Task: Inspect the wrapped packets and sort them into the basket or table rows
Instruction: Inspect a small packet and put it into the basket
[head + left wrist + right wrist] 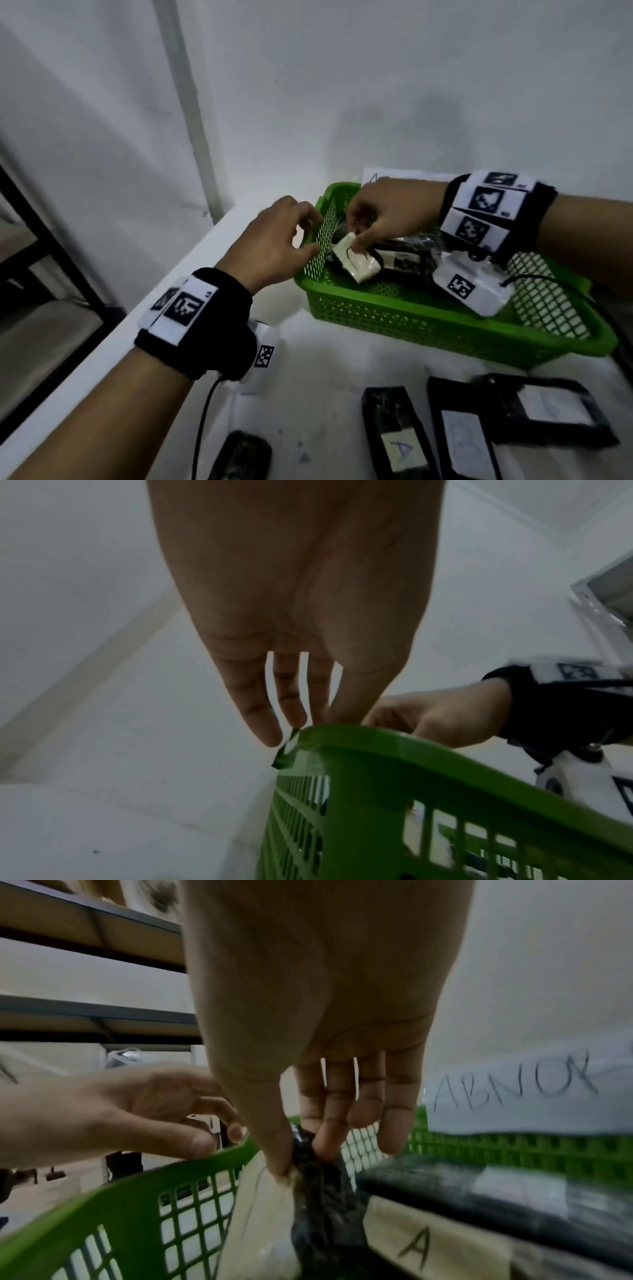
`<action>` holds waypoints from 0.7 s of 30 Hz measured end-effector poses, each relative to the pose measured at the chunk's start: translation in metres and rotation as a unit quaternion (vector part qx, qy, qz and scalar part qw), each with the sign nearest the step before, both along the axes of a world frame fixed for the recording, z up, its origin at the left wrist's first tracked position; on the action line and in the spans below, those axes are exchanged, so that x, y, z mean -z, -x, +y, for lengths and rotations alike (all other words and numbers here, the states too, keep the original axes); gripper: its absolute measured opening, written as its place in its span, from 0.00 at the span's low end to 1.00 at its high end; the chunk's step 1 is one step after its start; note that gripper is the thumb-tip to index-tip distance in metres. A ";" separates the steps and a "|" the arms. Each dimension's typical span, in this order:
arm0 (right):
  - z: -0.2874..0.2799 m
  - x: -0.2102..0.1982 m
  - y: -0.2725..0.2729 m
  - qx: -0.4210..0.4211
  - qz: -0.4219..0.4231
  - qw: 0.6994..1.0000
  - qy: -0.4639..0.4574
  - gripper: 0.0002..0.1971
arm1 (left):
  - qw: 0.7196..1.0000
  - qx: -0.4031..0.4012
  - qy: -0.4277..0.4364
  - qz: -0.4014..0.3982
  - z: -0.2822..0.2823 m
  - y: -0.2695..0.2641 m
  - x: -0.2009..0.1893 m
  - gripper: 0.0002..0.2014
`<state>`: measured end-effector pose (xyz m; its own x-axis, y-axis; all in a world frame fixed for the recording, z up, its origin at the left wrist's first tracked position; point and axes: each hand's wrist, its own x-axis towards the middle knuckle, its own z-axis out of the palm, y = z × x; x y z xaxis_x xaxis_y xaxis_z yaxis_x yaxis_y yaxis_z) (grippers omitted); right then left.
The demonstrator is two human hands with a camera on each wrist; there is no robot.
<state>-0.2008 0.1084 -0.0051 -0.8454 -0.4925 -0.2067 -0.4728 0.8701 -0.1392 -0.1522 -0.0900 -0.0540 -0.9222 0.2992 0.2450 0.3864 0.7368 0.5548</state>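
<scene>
Green mesh basket [428, 318] sits at the far side of the white table [308, 394], black-wrapped packets piled in it. Right hand [387, 212] pinches one packet [356, 262] with a pale label, thumb and forefinger on its top edge, low inside the basket's left end. Right wrist view shows the black wrap bunched between the fingers [329, 1139], a neighbour packet's "A" label [418, 1245] and a paper sheet [531, 1096] reading "ABNOR" (rest cut off); head view only catches that sheet's edge. Left hand [274, 243] loosely curled, holding nothing, fingertips at the basket rim [394, 748]. Only head view shows four packets [462, 435] lying on the near table
</scene>
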 end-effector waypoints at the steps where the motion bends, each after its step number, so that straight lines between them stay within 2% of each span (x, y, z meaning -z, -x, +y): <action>1: -0.003 0.012 0.010 0.005 -0.046 0.999 -0.002 0.12 | 1.000 -0.002 -0.003 -0.013 -0.001 0.004 0.001 0.17; 5: -0.010 0.044 0.033 0.071 -0.231 0.970 0.040 0.06 | 0.999 -0.003 -0.018 -0.043 -0.004 0.012 0.001 0.20; 9: -0.016 0.058 0.037 0.113 -0.283 0.949 0.080 0.06 | 0.998 0.007 -0.021 -0.067 -0.006 0.015 0.004 0.21; 12: -0.013 0.056 0.038 0.084 -0.245 0.964 0.057 0.09 | 0.998 0.006 -0.032 -0.063 -0.006 0.016 0.006 0.21; 15: -0.009 0.051 0.037 0.037 -0.127 0.991 -0.004 0.14 | 0.998 0.000 -0.046 -0.047 -0.005 0.014 0.009 0.20; 21: -0.009 0.046 0.029 -0.021 -0.044 0.997 -0.059 0.16 | 0.999 -0.009 -0.040 -0.034 -0.001 0.010 0.009 0.20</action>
<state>-0.2296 0.0995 -0.0507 -0.8007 -0.4947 -0.3379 -0.4992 0.8628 -0.0802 -0.1623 -0.0915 -0.0627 -0.9427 0.2639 0.2040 0.3325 0.6956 0.6368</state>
